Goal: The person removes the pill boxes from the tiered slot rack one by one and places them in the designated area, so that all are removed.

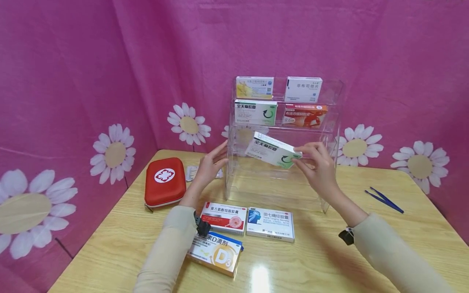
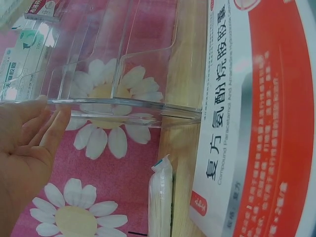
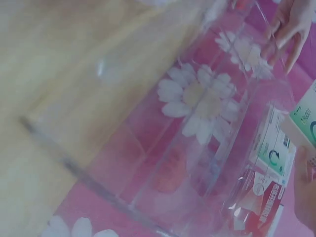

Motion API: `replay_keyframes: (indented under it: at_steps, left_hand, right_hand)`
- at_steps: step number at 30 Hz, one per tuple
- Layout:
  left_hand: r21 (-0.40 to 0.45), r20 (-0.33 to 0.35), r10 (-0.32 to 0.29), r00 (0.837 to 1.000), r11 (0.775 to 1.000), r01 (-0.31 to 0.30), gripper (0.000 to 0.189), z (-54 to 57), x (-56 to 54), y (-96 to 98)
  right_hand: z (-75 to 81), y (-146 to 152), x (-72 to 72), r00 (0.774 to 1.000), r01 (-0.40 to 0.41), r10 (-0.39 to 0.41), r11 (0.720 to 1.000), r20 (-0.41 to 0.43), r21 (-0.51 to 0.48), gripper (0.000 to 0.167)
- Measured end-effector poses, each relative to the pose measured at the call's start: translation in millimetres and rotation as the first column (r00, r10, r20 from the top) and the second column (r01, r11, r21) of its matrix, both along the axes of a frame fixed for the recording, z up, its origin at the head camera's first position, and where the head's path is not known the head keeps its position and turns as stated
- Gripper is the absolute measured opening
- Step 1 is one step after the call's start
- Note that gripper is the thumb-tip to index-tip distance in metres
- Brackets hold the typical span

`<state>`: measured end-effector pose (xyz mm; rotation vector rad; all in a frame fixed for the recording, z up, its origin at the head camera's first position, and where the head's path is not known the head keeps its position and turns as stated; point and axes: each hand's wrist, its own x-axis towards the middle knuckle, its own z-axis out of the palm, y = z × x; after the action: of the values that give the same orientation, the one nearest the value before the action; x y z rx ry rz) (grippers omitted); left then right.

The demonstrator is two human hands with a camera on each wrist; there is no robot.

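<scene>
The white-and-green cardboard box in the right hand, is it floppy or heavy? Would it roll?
The white-and-green cardboard box is probably stiff: its edges look straight. It seems light; the right hand pinches just one end. Flat sides likely stop rolling.

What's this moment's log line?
right hand: holds green-white box | left hand: at side of clear rack | on rack: four boxes

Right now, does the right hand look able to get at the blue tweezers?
Probably not yet: the right hand is pinching a green-and-white box. Once freed, it likely could; the blue tweezers lie uncovered on the table.
</scene>
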<state>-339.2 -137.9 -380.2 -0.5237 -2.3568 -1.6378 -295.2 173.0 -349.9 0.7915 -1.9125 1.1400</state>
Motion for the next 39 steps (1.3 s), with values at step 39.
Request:
replay_keyframes:
  at_steps: [39]
  left_hand:
    - [-0.016, -0.005, 0.01, 1.0, 1.0, -0.01, 0.06, -0.6, -0.6, -1.2]
  right_hand:
    - [-84.3, 26.6, 122.1, 0.817, -0.433, 0.247, 0.859, 0.521, 0.272, 0.021]
